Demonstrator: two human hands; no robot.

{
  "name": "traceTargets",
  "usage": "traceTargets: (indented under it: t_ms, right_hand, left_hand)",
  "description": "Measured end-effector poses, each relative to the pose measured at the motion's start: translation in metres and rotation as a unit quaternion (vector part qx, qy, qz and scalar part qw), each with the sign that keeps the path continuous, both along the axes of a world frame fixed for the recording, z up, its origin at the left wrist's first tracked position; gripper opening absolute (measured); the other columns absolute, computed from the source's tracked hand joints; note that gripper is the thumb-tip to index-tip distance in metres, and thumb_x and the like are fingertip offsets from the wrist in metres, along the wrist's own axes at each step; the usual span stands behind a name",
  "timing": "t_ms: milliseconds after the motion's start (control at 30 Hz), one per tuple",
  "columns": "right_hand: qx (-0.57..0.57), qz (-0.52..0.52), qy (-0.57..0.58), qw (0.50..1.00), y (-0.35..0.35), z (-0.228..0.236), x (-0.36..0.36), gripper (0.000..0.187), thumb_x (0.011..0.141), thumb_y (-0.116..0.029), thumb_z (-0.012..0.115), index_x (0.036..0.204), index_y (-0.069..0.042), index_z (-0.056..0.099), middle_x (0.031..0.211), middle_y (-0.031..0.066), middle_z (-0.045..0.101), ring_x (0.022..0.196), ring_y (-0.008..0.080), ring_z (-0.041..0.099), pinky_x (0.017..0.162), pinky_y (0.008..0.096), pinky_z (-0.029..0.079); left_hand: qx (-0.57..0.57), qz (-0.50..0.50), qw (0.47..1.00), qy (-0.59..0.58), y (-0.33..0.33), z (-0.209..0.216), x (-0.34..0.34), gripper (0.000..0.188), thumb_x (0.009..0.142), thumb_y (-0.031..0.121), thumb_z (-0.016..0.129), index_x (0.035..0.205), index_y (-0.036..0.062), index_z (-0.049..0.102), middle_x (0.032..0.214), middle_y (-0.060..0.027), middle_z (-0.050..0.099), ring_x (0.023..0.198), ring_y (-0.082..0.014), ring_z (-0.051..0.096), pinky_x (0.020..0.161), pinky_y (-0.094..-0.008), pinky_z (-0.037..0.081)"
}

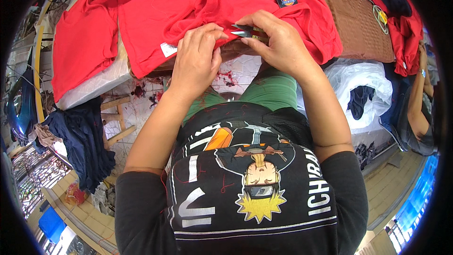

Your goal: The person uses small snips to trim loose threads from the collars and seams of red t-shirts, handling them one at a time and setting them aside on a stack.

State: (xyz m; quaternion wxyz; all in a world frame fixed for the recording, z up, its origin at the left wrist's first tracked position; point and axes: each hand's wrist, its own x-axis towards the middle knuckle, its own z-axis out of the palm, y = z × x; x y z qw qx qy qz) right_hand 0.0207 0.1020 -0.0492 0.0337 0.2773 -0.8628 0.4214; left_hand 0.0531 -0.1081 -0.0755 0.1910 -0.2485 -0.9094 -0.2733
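A red garment [155, 14] lies spread over the table in front of me, with a dark neck label [286, 0] at its upper right and a small white tag [168, 49] near its lower edge. My left hand [200, 52] is closed on the garment's near edge, fingers pinched together. In my right hand [279, 40] is a pair of small thread snips [243, 33], their two blades apart and pointing left toward the cloth by my left fingers. The palm hides most of the snips' body.
A brown padded surface [358, 19] extends right of the garment. White plastic [377, 78] holding dark cloth lies at the right, near another person's arm [415, 99]. Dark navy cloth [82, 137] hangs at the left. Red thread scraps [229, 78] litter the floor.
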Motion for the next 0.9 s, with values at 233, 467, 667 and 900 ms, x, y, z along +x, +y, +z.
traceTargets:
  t_ms: [233,467,667,900]
  right_hand:
    - [0.031,-0.024,0.022,0.999,-0.003,-0.013,-0.005,0.025,0.080,-0.013,0.069,0.103,-0.006,0.066,0.096,0.0134,0.067,0.085,0.0314,0.066,0.072,0.0395,0.052]
    - [-0.031,-0.051,0.007,0.998,-0.008,-0.011,-0.009,0.016,0.082,-0.016,0.071,0.092,-0.003,0.069,0.084,0.0156,0.068,0.077,0.0339,0.067,0.067,0.0399,0.053]
    - [-0.042,-0.058,-0.020,0.997,-0.009,-0.005,-0.007,0.017,0.081,-0.015,0.072,0.092,-0.002,0.069,0.084,0.0160,0.068,0.075,0.0337,0.067,0.065,0.0384,0.052]
    - [-0.021,-0.037,-0.030,0.999,-0.002,-0.004,-0.004,0.019,0.081,-0.016,0.072,0.094,-0.002,0.067,0.084,0.0163,0.068,0.077,0.0340,0.066,0.067,0.0397,0.052]
  left_hand:
    - [0.080,0.030,0.995,-0.053,0.004,0.000,-0.010,0.029,0.082,0.005,0.069,0.110,0.0042,0.065,0.108,-0.0124,0.067,0.098,-0.0259,0.064,0.087,-0.0350,0.049]
    - [0.230,0.057,0.949,-0.207,0.002,0.014,-0.013,0.024,0.084,0.010,0.072,0.108,0.0022,0.072,0.109,-0.0106,0.071,0.104,-0.0162,0.065,0.093,-0.0286,0.048]
    - [0.247,0.048,0.946,-0.205,0.003,0.016,-0.014,0.020,0.083,0.009,0.073,0.101,0.0002,0.073,0.105,-0.0110,0.071,0.102,-0.0172,0.065,0.092,-0.0291,0.048]
    - [0.150,0.040,0.972,-0.178,0.001,0.032,-0.011,0.016,0.082,0.009,0.074,0.095,0.0002,0.073,0.094,-0.0102,0.072,0.089,-0.0163,0.068,0.081,-0.0271,0.051]
